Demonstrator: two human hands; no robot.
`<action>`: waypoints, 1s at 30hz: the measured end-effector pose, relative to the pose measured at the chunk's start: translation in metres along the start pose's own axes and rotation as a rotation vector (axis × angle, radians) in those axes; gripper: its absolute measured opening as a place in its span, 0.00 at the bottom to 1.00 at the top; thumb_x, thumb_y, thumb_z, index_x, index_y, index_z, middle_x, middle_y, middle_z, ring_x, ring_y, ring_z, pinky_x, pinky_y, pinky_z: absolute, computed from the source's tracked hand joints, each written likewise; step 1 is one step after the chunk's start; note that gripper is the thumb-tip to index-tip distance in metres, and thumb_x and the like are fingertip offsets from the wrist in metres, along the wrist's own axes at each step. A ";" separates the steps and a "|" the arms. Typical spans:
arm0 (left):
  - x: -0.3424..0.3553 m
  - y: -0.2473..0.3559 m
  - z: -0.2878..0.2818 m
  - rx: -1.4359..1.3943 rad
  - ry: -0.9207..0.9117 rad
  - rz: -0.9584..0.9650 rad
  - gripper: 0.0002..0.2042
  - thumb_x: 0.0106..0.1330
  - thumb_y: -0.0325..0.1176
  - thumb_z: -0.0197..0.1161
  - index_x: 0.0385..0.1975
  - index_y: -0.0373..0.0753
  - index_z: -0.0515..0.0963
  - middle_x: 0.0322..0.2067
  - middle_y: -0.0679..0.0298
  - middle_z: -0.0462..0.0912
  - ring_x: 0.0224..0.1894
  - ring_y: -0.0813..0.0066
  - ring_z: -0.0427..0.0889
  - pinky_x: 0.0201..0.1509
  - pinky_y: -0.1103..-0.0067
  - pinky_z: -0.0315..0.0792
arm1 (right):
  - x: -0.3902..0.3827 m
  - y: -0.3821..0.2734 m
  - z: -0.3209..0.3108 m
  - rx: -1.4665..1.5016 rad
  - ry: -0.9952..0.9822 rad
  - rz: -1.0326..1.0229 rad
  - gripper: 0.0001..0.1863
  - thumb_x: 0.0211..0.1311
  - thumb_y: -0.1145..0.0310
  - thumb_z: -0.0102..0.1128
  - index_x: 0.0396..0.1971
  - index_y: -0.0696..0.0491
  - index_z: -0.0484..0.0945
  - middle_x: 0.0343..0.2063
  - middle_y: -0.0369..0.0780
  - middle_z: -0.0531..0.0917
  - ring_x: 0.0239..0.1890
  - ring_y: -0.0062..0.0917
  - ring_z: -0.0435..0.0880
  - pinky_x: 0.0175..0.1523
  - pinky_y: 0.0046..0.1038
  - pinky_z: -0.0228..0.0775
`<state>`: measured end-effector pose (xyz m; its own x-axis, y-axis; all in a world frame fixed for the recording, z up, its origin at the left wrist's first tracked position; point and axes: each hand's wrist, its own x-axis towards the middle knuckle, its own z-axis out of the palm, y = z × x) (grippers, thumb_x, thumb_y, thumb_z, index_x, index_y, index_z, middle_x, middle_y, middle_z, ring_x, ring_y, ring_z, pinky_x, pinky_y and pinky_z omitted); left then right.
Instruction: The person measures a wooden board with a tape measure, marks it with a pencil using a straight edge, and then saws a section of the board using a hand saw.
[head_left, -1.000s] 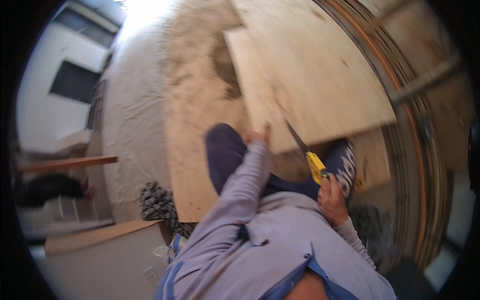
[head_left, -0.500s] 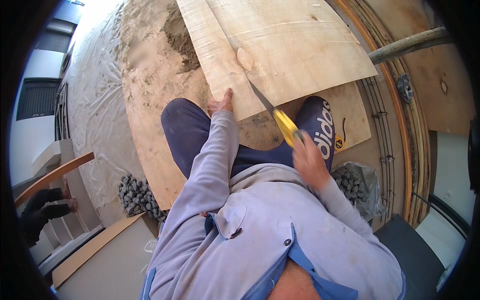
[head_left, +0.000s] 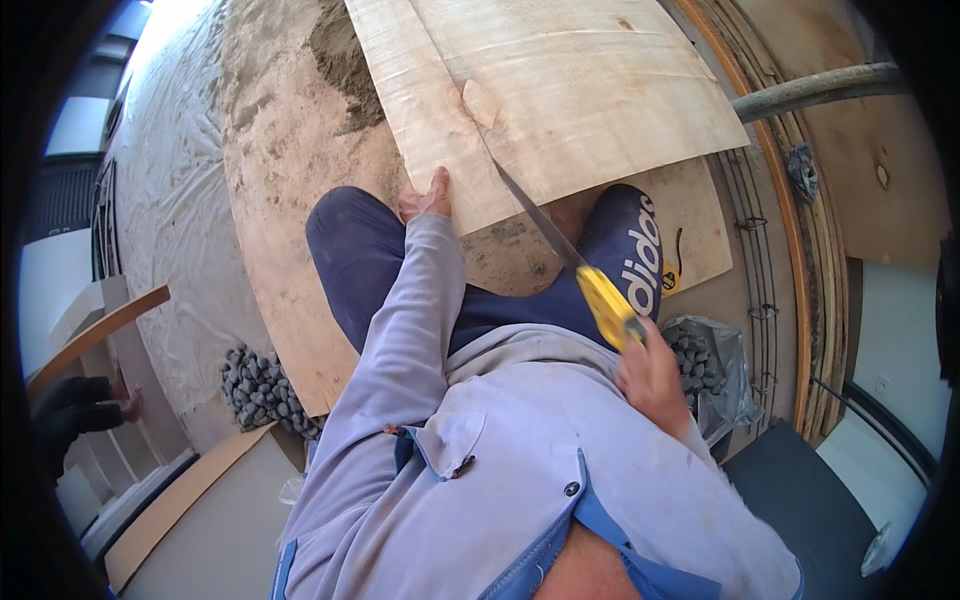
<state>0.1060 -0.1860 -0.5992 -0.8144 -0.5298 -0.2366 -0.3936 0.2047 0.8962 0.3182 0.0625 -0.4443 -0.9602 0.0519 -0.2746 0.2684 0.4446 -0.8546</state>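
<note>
Here: one yellow-handled saw, just drawn back, seemingly mid-cut, right hand wrapped round it, left hand gripping plywood sheet.

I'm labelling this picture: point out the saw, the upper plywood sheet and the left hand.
Saw [head_left: 604,304]: head view, yellow handle.
Upper plywood sheet [head_left: 560,100]: head view, top face.
Left hand [head_left: 427,199]: head view, middle.

The head view comes from the left of two fisheye cameras worn on the person's head, facing steeply downward. The work shirt is nearest, filling the lower centre; the left hand and right hand sit farther off around mid-frame, the plywood sheet beyond them at the top. Timber strips bow along the right rim, and black rounds off the corners.
</note>
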 end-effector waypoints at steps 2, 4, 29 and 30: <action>-0.008 0.014 -0.005 0.082 -0.005 -0.033 0.16 0.50 0.36 0.67 0.37 0.34 0.79 0.31 0.56 0.82 0.32 0.69 0.81 0.39 0.76 0.73 | -0.006 -0.011 -0.010 0.132 -0.025 0.147 0.12 0.63 0.69 0.42 0.42 0.60 0.68 0.23 0.47 0.75 0.25 0.29 0.77 0.30 0.31 0.66; -0.003 0.009 -0.012 0.136 -0.020 -0.066 0.18 0.51 0.39 0.66 0.40 0.35 0.78 0.33 0.54 0.82 0.34 0.65 0.81 0.42 0.75 0.72 | 0.047 0.013 0.027 0.161 -0.020 0.026 0.12 0.64 0.68 0.43 0.43 0.58 0.68 0.22 0.43 0.72 0.22 0.27 0.73 0.27 0.28 0.64; 0.027 -0.021 0.008 0.052 -0.060 -0.025 0.19 0.51 0.44 0.66 0.38 0.36 0.78 0.33 0.55 0.82 0.36 0.63 0.81 0.42 0.74 0.72 | -0.002 -0.019 -0.004 0.078 -0.002 0.125 0.12 0.63 0.68 0.42 0.40 0.60 0.68 0.20 0.46 0.74 0.22 0.33 0.75 0.29 0.31 0.64; 0.027 -0.027 0.007 0.064 -0.079 -0.034 0.21 0.51 0.45 0.66 0.39 0.36 0.78 0.34 0.54 0.82 0.37 0.61 0.81 0.42 0.73 0.72 | 0.017 -0.009 0.010 0.064 0.025 0.052 0.12 0.63 0.68 0.42 0.39 0.60 0.68 0.21 0.46 0.74 0.22 0.33 0.75 0.30 0.31 0.65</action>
<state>0.0919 -0.1996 -0.6326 -0.8302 -0.4711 -0.2981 -0.4460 0.2406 0.8621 0.2999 0.0506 -0.4452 -0.9464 0.0962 -0.3084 0.3212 0.3830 -0.8661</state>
